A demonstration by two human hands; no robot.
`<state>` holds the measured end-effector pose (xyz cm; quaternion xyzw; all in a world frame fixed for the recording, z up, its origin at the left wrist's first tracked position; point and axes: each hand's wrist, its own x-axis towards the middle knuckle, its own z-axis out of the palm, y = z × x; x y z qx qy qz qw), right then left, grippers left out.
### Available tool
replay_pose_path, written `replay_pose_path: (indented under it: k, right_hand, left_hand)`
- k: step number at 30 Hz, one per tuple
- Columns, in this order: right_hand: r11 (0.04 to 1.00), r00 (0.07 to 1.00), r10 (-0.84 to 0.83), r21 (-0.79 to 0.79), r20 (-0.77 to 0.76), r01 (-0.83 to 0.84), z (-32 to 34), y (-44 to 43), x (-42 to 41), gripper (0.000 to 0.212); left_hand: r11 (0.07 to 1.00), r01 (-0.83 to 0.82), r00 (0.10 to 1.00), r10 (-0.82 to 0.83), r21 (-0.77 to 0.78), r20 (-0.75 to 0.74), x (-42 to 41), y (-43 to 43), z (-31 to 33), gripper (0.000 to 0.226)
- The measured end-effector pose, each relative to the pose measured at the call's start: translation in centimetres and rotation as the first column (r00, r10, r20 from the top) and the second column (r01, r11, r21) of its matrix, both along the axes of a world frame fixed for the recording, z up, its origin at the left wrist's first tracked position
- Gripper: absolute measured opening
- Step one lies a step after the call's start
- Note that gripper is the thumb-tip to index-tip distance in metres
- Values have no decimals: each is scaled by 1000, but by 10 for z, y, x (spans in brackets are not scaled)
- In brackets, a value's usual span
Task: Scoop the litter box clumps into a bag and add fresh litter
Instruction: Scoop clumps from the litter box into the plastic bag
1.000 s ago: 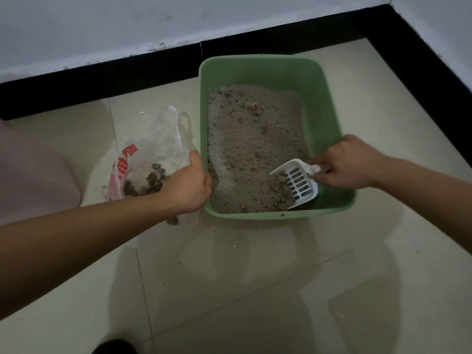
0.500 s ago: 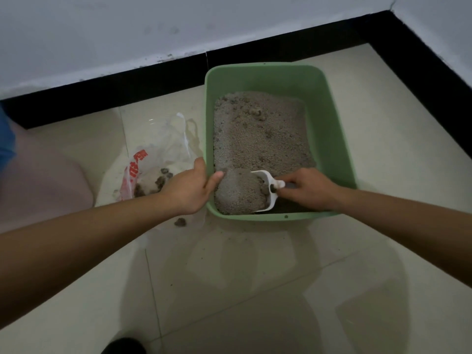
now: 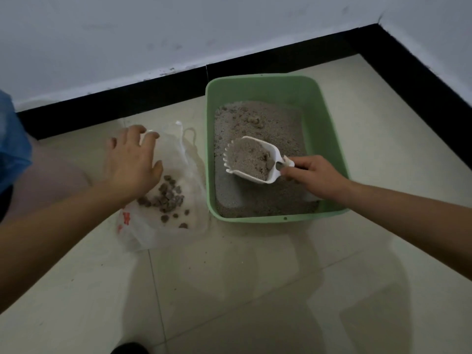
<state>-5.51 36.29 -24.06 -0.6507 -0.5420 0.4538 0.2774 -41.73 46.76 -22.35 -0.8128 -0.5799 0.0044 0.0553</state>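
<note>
A green litter box [image 3: 329, 139] half full of grey litter stands on the tiled floor. My right hand [image 3: 313, 177] grips the handle of a white slotted scoop [image 3: 251, 159], held above the litter and heaped with litter and a few brown clumps. To the left of the box lies a clear plastic bag [image 3: 163, 218] with red print, holding several dark clumps [image 3: 167, 196]. My left hand [image 3: 130, 159] hovers over the bag's far edge with fingers spread, fingertips at the plastic.
A black skirting board [image 3: 115, 103] and white wall run behind the box and along the right side. A pinkish shape [image 3: 51, 180] and blue fabric [image 3: 11, 141] sit at the left edge. Pale floor tiles stretch toward me.
My left hand has left the box's near corner and moved left over the bag. The scoop has risen out of the litter, loaded, and shifted toward the box's middle.
</note>
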Motion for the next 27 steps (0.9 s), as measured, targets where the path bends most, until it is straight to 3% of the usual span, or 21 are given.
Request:
replay_pose_path:
  k: [1,5,11,14,16,23,27]
  right_hand:
    - [1000,1000,-2,7,5,2,3,0,-1,9]
    - [998,998,-21,64,51,18,15,0,-1,21]
    - [997,987,-25,74,160,13,26,1,1,15]
    - [994,982,-57,100,178,39,28,1,0,30]
    - [995,978,-60,86,200,43,30,1,-1,24]
    - [995,978,-63,85,198,47,36,1,-6,13]
    - [993,979,-73,102,190,54,38,4,-9,23]
  left_hand:
    - [998,-52,996,53,-18,68,-2,-1,0,59]
    - [974,-194,906,223,-114,361,-8,-5,-1,43]
    - [981,-189,905,192,-47,380,-7,-3,-4,31]
    - [987,-156,912,158,-35,379,-4,-7,-5,28]
    - [990,-140,910,139,-27,392,-2,-8,-6,27]
    - [991,-131,893,132,-31,430,1,-13,-1,25]
    - [986,-160,871,167,-56,462,-6,-15,5,25]
